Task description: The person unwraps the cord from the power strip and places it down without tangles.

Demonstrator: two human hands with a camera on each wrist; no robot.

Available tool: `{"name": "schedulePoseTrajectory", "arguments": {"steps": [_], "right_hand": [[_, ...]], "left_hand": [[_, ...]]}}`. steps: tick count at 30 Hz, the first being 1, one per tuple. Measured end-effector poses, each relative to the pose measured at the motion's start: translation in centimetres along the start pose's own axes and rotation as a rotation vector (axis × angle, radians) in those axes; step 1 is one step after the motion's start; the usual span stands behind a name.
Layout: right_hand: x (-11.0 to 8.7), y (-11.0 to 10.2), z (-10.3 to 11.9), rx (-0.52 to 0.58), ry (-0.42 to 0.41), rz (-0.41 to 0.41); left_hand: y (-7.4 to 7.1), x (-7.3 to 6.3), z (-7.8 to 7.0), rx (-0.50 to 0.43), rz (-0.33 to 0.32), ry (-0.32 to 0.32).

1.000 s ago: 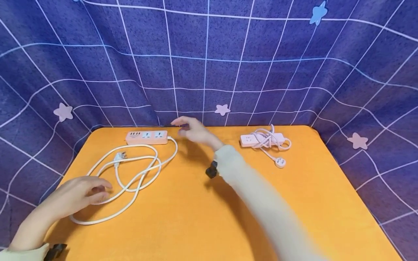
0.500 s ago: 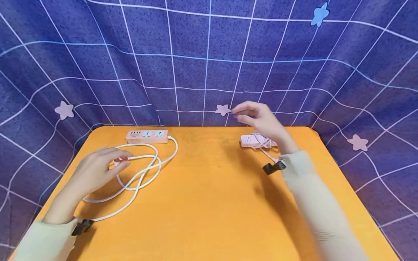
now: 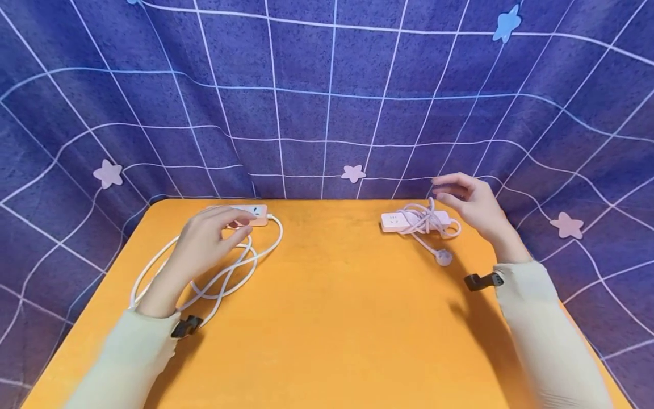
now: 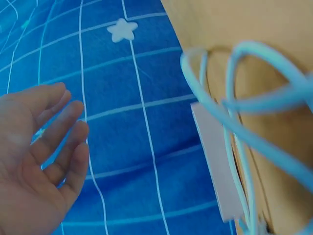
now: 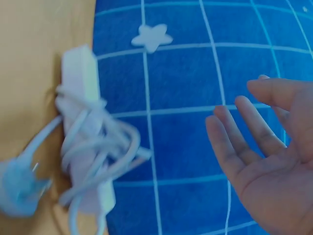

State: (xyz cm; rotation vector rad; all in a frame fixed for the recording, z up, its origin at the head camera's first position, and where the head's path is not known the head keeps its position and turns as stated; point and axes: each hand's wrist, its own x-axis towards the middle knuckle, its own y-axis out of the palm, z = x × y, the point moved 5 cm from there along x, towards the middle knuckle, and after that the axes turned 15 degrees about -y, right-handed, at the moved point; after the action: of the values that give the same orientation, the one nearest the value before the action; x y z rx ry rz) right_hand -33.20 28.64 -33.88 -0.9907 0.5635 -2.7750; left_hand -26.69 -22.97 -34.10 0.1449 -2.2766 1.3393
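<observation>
A pink-edged power strip (image 3: 261, 219) lies at the back left of the orange table, and its white cord (image 3: 281, 232) spreads in loose loops. My left hand (image 3: 206, 241) hovers over strip and cord, hiding part of both. In the left wrist view the same hand (image 4: 44, 156) has relaxed fingers and holds nothing. Towards the back right lies a second power strip (image 3: 392, 222) with its cord wound around it; its plug (image 3: 443, 257) rests on the table. My right hand (image 3: 477, 207) is raised just right of that strip, fingers loosely bent, holding nothing.
The orange table (image 3: 327, 318) meets a blue grid-patterned curtain (image 3: 306, 113) at its back and sides. Star shapes, such as the pink star (image 3: 353, 173), decorate the curtain. Black wrist devices, one being the right camera mount (image 3: 482, 281), sit at both cuffs.
My right hand has swept from the table's back middle, past the second strip, to its right side. The left hand has moved forward and right over the first strip. Both strips stay put.
</observation>
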Motion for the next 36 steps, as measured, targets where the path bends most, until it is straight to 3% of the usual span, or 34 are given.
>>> {"name": "schedulePoseTrajectory", "arguments": {"steps": [7,12,21,30,36], "right_hand": [[-2.3,-1.9,-2.1,-0.037,0.021,-0.036],[-3.3,-2.5,-3.5,-0.079,0.021,-0.046],[-5.0,-3.1,-6.6,-0.166,0.059,-0.02],[-5.9,-2.8,-9.9,-0.158,0.145,0.07],[-6.2,-2.6,-10.9,-0.131,0.162,0.067]], "left_hand": [[1.7,1.2,-1.6,-0.133,0.034,-0.07],[2.9,1.6,-2.7,-0.224,0.072,-0.081],[5.5,2.4,-6.0,-0.269,0.119,-0.095],[7.9,2.5,-9.1,-0.311,0.186,-0.098],[9.3,2.4,-10.4,-0.313,0.213,-0.085]]}}
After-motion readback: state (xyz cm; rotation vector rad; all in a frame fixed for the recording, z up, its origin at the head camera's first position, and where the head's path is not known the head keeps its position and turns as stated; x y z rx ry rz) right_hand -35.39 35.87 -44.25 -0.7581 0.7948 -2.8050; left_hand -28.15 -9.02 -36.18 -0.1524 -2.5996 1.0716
